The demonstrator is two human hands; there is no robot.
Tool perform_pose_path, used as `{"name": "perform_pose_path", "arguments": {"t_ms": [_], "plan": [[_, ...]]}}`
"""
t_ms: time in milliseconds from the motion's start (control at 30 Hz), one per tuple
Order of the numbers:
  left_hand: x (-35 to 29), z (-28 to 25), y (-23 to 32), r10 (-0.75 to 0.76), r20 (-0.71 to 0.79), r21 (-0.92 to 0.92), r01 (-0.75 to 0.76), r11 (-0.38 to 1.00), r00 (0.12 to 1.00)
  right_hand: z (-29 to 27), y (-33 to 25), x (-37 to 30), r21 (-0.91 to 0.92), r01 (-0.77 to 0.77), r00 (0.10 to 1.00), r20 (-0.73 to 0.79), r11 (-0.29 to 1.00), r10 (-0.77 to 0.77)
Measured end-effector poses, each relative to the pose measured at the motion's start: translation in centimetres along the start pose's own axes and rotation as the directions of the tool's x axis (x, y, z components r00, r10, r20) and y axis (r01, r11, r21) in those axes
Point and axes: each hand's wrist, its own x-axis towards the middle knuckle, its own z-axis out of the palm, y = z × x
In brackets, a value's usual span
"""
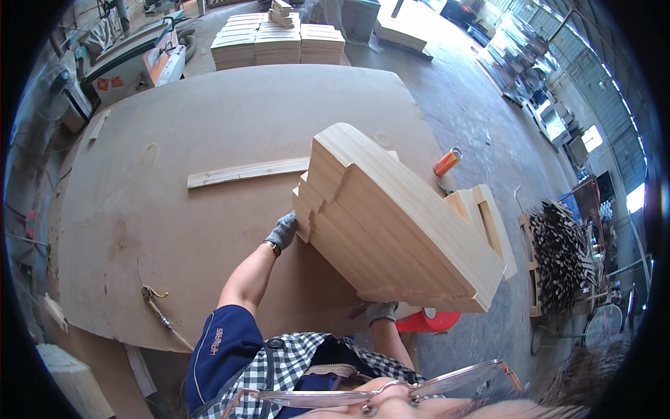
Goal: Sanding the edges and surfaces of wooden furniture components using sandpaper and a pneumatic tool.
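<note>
A thick stack of pale wooden boards (398,216) with stepped edges is tilted over the right part of a large brown worktable (160,230). My left hand (283,231), in a grey glove, is closed on the stack's left edge. At the near lower edge is my right hand (380,311), also gloved, pressed against the boards from below; part of it is hidden by them. Behind the stack, a long narrow wooden strip (244,173) lies on the table. More pale wood pieces with a slot (497,230) show past the stack's right side.
An orange can (447,162) is at the table's right edge. An air blow gun (150,293) with a hose lies near left. Something red (433,321) is beneath the stack. Board piles (278,47) stand beyond the table; a pallet of dark sticks (562,255) stands right.
</note>
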Motion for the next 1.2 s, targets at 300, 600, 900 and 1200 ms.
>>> {"name": "perform_pose_path", "arguments": {"t_ms": [300, 600, 900, 1200], "plan": [[0.8, 0.8, -2.4, 0.154, -0.118, 0.153, -0.136, 0.979, 0.981, 3.2, -2.8, 2.8, 0.063, 0.031, 0.999, -0.030, 0.998, -0.030], [-2.6, 0.9, -0.4, 0.306, -0.236, 0.514, -0.148, 0.845, 0.922, 5.5, -4.8, 4.2, 0.289, -0.027, 0.994, -0.095, 0.957, 0.057], [-3.2, 1.6, -0.3, 0.283, -0.279, 0.508, -0.109, 0.854, 0.918, 5.3, -6.5, 4.1, 0.292, -0.013, 0.997, -0.075, 0.956, 0.037], [-1.2, -2.5, 1.9, 0.497, -0.141, 0.659, -0.294, 0.693, 0.856, 3.3, -8.3, 2.1, 0.171, 0.099, 0.995, -0.022, 0.980, -0.096]]}}
